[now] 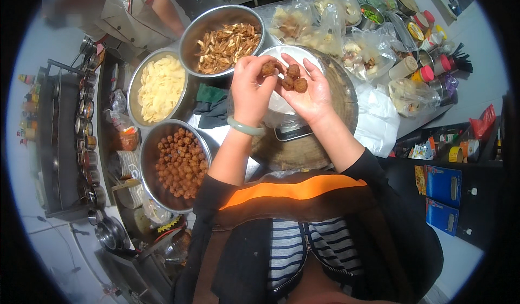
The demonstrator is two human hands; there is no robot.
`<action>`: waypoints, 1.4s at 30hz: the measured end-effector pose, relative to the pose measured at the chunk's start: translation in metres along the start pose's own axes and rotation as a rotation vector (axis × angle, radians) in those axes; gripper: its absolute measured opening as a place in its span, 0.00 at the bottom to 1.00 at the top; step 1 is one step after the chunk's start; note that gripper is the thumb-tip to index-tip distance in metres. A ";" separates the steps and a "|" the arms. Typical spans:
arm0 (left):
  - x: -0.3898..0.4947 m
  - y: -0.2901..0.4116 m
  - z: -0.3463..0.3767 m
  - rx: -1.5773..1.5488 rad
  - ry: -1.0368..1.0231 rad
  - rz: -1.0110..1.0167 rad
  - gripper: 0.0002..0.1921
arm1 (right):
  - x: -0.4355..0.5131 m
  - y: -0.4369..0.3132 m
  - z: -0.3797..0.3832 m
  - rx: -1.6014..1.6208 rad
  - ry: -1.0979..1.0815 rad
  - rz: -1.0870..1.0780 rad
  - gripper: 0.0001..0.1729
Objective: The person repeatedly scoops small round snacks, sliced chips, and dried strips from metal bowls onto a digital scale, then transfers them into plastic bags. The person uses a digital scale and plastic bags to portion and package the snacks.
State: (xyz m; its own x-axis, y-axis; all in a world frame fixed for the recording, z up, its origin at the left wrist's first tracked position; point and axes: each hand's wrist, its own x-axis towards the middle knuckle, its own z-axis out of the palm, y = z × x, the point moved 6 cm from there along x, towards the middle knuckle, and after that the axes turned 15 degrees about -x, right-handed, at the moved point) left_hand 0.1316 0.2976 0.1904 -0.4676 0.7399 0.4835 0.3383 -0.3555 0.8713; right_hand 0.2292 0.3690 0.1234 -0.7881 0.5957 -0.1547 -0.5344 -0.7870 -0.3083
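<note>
My left hand [254,88], with a pale bangle [245,126] at its wrist, pinches a fried brown ball [268,68] in its fingertips. Beside it, my right hand [310,88] is palm up, its fingers partly curled, holding several fried balls [294,78]. Both hands are above a white round container [280,100] on a kitchen scale [293,133], which sits on a round wooden chopping block [345,100]. To the left, a steel bowl [207,149] holds many more such balls.
A steel bowl of pale slices [160,88] and one of brown fried strips [229,46] stand upper left, near a dark cloth [211,109]. Filled plastic bags [367,56], jars and a white bag [375,117] lie right. A co-worker [134,15] stands at the upper left.
</note>
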 end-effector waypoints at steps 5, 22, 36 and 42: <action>0.000 -0.012 -0.013 -0.208 0.032 -0.139 0.12 | -0.005 0.001 0.005 0.013 -0.020 0.015 0.26; -0.007 -0.035 -0.013 -0.588 0.143 -0.497 0.15 | -0.013 -0.045 0.001 -0.842 0.188 -0.200 0.32; -0.112 -0.083 -0.207 -1.293 0.509 -0.633 0.18 | -0.059 -0.071 0.024 -0.746 0.024 -0.258 0.22; -0.233 -0.145 -0.371 -0.276 1.064 -0.843 0.07 | -0.063 -0.029 0.026 -0.933 -0.013 -0.071 0.15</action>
State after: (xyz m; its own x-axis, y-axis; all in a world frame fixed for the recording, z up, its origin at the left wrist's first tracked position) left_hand -0.1114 -0.0350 -0.0174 -0.8816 0.0428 -0.4700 -0.4675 -0.2158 0.8573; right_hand 0.2860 0.3498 0.1665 -0.7697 0.6308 -0.0978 -0.1244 -0.2986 -0.9463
